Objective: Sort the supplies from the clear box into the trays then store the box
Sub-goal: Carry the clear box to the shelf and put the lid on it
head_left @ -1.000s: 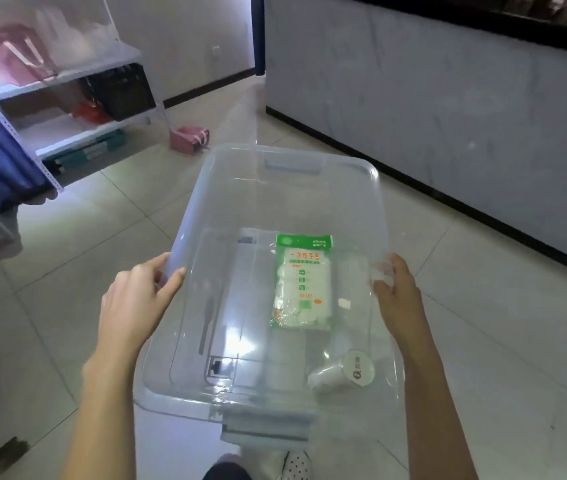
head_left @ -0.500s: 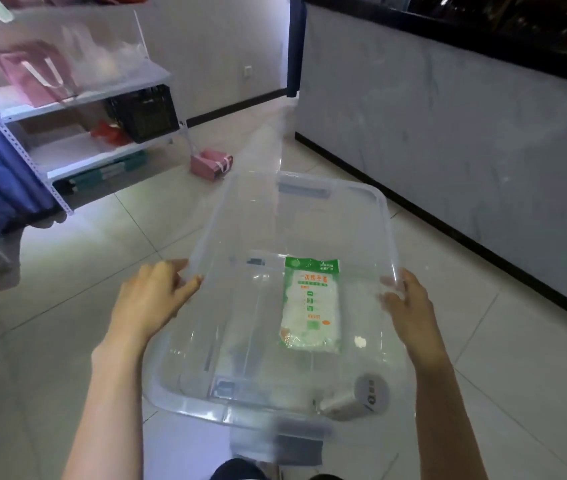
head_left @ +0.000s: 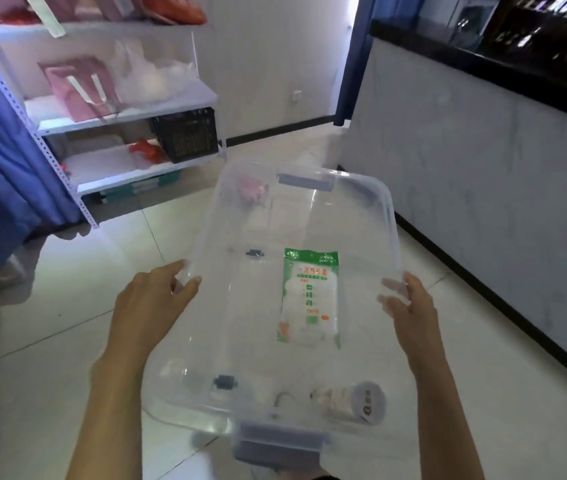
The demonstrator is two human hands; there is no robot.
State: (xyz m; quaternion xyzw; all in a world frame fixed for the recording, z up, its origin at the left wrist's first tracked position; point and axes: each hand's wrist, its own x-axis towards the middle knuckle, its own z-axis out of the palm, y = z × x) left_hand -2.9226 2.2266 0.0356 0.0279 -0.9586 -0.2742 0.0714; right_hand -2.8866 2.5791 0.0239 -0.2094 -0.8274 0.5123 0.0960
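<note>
Box [head_left: 296, 292] held off the floor at centre frame, carried level between both arms. Inside: green packet [head_left: 310, 296] lying flat at 3 o'clock, roll [head_left: 355, 401] on its side at 5 o'clock, against the near wall. Likely light, stiff, slick plastic; loose contents apt to slide if tipped. Best taken by the long rims, as now, or the 2 end handles. Left hand [head_left: 152, 299] grips the left rim, right hand [head_left: 405, 303] grips the right rim, fingers curled over. Shelf [head_left: 126, 116] at 10 o'clock, counter [head_left: 483, 140] at 2 o'clock. Against 0.5 s earlier: shelf nearer and larger, same grip.
</note>
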